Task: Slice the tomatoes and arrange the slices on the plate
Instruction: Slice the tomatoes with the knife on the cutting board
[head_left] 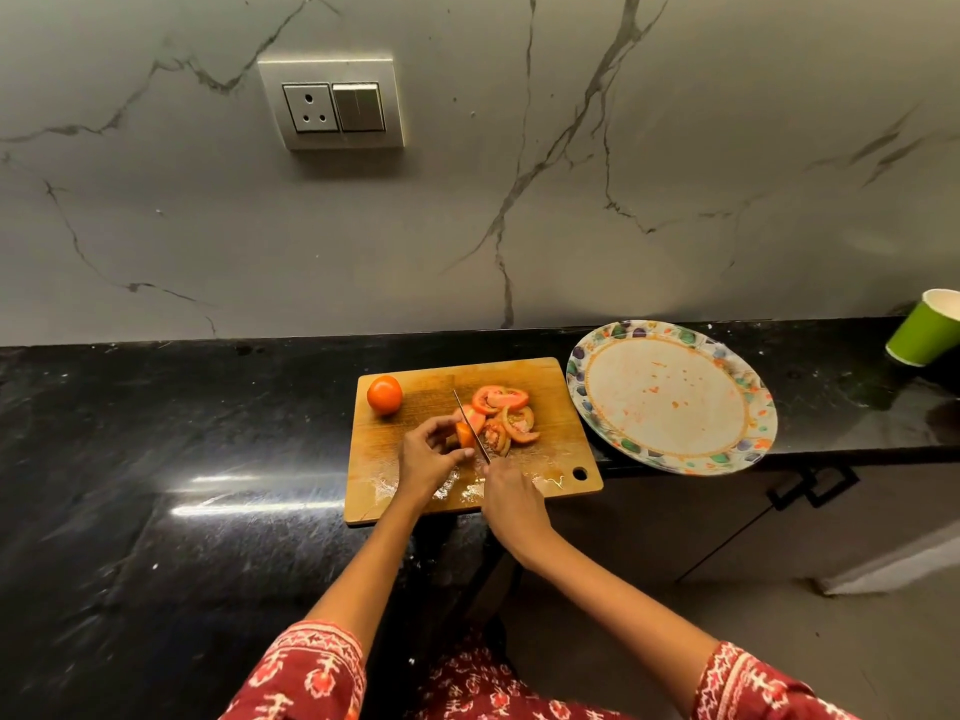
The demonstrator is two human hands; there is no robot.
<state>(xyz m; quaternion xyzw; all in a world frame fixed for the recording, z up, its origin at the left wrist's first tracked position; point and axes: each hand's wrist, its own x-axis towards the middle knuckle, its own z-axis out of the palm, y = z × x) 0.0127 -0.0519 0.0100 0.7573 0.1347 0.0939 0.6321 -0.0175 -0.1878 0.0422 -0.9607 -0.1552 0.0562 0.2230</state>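
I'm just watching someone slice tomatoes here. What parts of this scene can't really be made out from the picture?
- Knife handle: head view, hidden inside the right hand.
- Tomato piece being cut: mostly covered by the left hand and its fingers.
- Green cup: cut off by the right edge.
- Number of cut slices: they overlap in a pile.
- Cabinet handle: partly hidden under the plate.

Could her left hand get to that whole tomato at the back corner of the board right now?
Probably yes, once it lets go. The left hand is holding the tomato piece being cut; the whole tomato sits just beyond it on the cutting board, with nothing between.
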